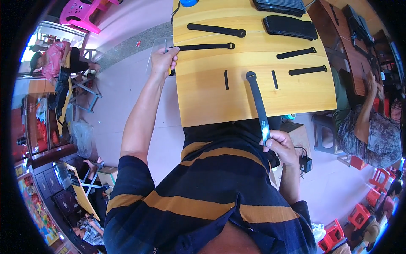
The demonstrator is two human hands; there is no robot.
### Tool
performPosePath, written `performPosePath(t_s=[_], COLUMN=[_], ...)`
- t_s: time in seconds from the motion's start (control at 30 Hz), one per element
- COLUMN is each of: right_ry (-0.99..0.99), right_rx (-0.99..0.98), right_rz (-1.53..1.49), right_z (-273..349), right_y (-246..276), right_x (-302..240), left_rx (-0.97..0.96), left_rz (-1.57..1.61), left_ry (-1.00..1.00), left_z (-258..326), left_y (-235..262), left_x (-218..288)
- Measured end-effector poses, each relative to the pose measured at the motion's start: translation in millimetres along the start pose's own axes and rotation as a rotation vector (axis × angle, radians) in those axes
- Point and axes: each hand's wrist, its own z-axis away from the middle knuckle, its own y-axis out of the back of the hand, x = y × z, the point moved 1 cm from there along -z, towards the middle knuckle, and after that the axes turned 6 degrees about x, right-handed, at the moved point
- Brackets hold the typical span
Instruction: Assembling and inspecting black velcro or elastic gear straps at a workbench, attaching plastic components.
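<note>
My left hand (163, 62) is closed at the table's left edge, around a thin tool (165, 43) with a metal shaft and a yellow part showing below. Its fingertips meet the end of a black strap (205, 47) lying flat; whether they pinch it is unclear. My right hand (280, 146) grips the near end of another black strap (259, 101), between thumb and fingers. That strap's rounded far end rests on the wooden table (203, 101); its near end hangs past the front edge. Two short black strips (226, 79) lie on either side of it.
Another long strap (216, 30) lies farther back. Two shorter straps (308, 70) are at the table's right, below stacked black bundles (290, 27). A blue round object (188, 2) sits at the far left. A co-worker (368, 131) sits at right; a pink chair (82, 15) stands at far left.
</note>
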Motion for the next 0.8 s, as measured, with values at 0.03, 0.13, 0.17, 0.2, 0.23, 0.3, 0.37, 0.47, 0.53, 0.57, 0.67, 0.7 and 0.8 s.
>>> performPosePath(t_s=[0.03, 0.13, 0.17, 0.2, 0.23, 0.3, 0.37, 0.47, 0.53, 0.57, 0.67, 0.7, 0.8], right_ry=[-0.011, -0.016, -0.016, -0.019, -0.023, 0.050, 0.155, 0.189, 0.173, 0.159, 0.166, 0.153, 0.128], right_rx=[0.039, 0.143, 0.208, 0.293, 0.293, 0.411, 0.458, 0.483, 0.464, 0.452, 0.414, 0.393, 0.380], right_rz=[0.010, 0.029, 0.037, 0.042, 0.047, 0.290, 0.479, 0.660, 0.690, 0.716, 0.822, 0.869, 0.810], right_z=[-2.0, -6.3, -8.2, -11.8, -14.8, -19.9, -28.3, -35.7, -41.1, -43.1, -49.7, -51.3, -55.7], right_y=[-3.0, -9.5, -12.3, -19.8, -25.9, -32.9, -39.7, -58.4, -67.2, -71.5, -82.0, -84.1, -85.4], right_x=[0.1, 4.6, 4.9, 4.8, 5.2, 8.0, 15.0, 8.6, 11.1, 11.4, 11.7, 12.1, 19.9], left_rx=[0.005, 0.021, 0.031, 0.030, 0.037, 0.042, -0.071, -0.261, -0.350, -0.445, -0.493, -0.493, -0.517], left_rz=[-0.036, -0.091, -0.112, -0.109, -0.134, -0.155, -0.091, -0.277, -0.314, -0.353, -0.455, -0.451, -0.451], left_ry=[-0.026, -0.068, -0.080, -0.076, -0.101, -0.122, -0.150, -0.209, -0.255, -0.305, -0.651, -0.645, -0.574], left_z=[0.2, 8.3, 12.4, 16.9, 22.2, 39.0, 61.6, 105.6, 135.6, 149.9, 183.3, 193.3, 218.3], left_y=[0.8, 5.3, 7.3, 11.0, 16.2, 21.2, 24.1, 17.1, 8.7, 4.0, -7.1, -10.5, -19.1], left_x=[-0.9, 2.5, 3.6, 4.4, 5.0, 11.2, 18.9, 29.2, 24.0, 21.5, 8.5, 5.5, 0.9])
